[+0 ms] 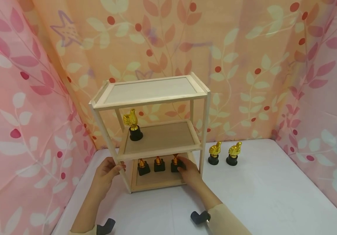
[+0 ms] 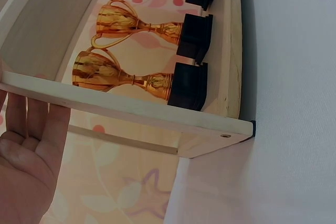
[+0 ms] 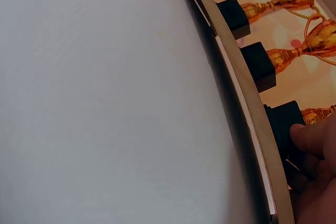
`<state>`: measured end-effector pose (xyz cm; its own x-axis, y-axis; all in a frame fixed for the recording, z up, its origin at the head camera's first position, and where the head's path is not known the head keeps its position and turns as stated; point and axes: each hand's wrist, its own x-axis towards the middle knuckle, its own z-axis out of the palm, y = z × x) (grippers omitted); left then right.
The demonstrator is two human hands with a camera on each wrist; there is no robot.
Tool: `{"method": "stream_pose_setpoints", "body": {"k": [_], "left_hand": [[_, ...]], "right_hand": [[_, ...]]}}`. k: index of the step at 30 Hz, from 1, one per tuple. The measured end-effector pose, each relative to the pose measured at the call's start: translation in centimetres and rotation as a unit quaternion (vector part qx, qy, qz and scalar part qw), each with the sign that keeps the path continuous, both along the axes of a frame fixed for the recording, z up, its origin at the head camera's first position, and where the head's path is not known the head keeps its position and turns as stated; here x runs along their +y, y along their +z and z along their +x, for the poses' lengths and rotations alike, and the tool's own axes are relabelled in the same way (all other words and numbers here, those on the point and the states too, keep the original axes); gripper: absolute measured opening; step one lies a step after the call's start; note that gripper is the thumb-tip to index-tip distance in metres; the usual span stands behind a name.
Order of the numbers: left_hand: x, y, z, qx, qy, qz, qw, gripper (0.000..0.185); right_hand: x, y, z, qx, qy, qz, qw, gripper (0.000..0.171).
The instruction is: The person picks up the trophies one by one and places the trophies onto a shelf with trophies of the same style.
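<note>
A three-tier wooden shelf rack point(image 1: 153, 90) stands on the table. My left hand point(image 1: 106, 174) grips its front left post point(image 2: 115, 103), fingers bent around the wood. Inside the bottom tier, my right hand point(image 1: 191, 173) pinches the black square base of a gold trophy cup point(image 3: 287, 124) at the right end, thumb against the base. Two matching trophy cups, a left one point(image 2: 142, 80) and a middle one point(image 2: 139, 27), stand in line with it. The head view hides their upper parts behind the middle tier. A gold thumbs-up trophy point(image 1: 134, 127) is on the middle tier, toward the left.
Two more gold hand-shaped trophies, one point(image 1: 214, 153) nearer the rack and another point(image 1: 233, 154) further right, stand on the white tablecloth point(image 1: 268, 192). Patterned curtains point(image 1: 238, 65) close in the back and both sides.
</note>
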<state>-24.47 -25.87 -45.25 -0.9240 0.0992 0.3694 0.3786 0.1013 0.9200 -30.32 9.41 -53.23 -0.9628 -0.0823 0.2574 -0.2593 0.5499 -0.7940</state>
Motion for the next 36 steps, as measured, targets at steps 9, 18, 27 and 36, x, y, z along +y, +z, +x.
{"method": "stream_pose_setpoints", "body": {"k": [9,18,27,36], "left_hand": [[-0.11,-0.06,-0.06,0.006,-0.003,0.001,1.0000,0.024],[-0.17,-0.14,-0.04,0.006,-0.007,0.001,1.0000,0.024],[-0.02,-0.04,0.02,0.007,-0.009,0.008,0.9999,0.024],[-0.13,-0.22,-0.01,0.007,-0.022,0.008,0.9997,0.025]], "right_hand": [[-0.24,0.47,-0.20,0.006,0.001,0.002,1.000,0.050],[-0.28,0.73,-0.16,-0.007,0.000,0.003,1.000,0.049],[-0.27,0.47,-0.56,-0.002,-0.012,-0.001,1.000,0.049],[-0.32,0.49,-0.30,-0.014,-0.018,-0.010,1.000,0.054]]}}
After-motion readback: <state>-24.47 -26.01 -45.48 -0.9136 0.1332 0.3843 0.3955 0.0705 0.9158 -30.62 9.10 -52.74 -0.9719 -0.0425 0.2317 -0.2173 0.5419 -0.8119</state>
